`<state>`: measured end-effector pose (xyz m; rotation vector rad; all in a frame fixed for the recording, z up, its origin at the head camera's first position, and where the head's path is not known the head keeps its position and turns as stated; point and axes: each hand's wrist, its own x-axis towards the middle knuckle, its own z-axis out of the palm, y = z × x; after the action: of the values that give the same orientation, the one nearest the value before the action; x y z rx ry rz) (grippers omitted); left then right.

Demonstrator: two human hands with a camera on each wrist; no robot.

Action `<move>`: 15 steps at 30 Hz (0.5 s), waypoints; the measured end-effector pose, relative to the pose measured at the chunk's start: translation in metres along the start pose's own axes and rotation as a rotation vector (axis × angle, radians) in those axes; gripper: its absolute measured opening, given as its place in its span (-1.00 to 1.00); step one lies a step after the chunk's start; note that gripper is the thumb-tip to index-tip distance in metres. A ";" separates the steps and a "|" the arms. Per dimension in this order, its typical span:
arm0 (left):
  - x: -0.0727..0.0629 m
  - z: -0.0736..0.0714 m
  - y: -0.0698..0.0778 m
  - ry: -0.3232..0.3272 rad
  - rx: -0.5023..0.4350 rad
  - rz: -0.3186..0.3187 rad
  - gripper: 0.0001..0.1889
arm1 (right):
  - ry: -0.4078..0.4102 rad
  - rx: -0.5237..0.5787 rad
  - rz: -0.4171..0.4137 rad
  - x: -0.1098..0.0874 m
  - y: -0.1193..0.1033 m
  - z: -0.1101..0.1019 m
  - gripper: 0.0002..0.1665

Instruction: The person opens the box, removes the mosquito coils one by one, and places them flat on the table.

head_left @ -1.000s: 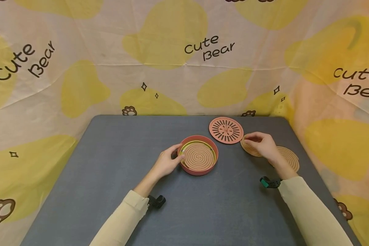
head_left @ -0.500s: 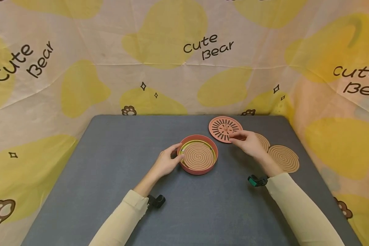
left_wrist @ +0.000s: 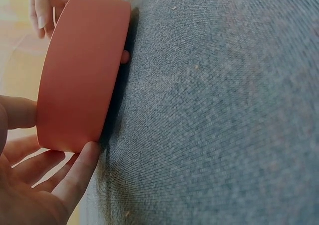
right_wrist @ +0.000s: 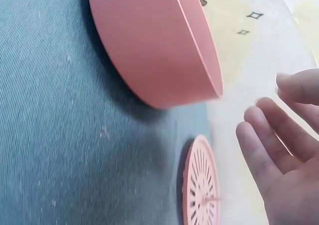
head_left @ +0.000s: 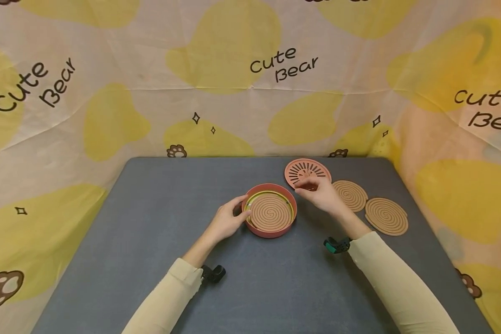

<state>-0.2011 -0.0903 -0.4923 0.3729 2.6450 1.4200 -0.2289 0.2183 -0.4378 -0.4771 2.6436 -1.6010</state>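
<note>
A round reddish-pink mosquito coil box [head_left: 268, 234] stands on the table with a brown mosquito coil [head_left: 270, 212] inside a yellow-green ring. My left hand [head_left: 225, 221] holds the box at its left side, thumb at the rim and fingers along the wall [left_wrist: 82, 75]. In the air right of the box is my right hand [head_left: 323, 195], its fingers bent loosely and apart from the thumb. Nothing shows between them in the right wrist view. Behind that hand lies the slotted pink lid [head_left: 296, 172], partly covered by it, with a small peg [right_wrist: 214, 199] upright at its middle.
Two more brown coils, a nearer-hand coil [head_left: 350, 195] and an outer coil [head_left: 386, 216], lie flat side by side on the right of the grey table [head_left: 171, 195]. A printed cloth [head_left: 217, 46] hangs behind and beside the table.
My right hand has moved left, away from the two loose coils, past the lid toward the box. My left hand and the box have stayed put.
</note>
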 end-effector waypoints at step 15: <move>0.000 0.001 0.003 -0.002 0.000 -0.004 -0.43 | -0.071 0.025 -0.038 0.015 0.002 0.030 -0.71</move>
<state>-0.2005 -0.0882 -0.4903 0.3691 2.6427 1.4179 -0.2392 0.1894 -0.4516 -0.5761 2.5753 -1.5936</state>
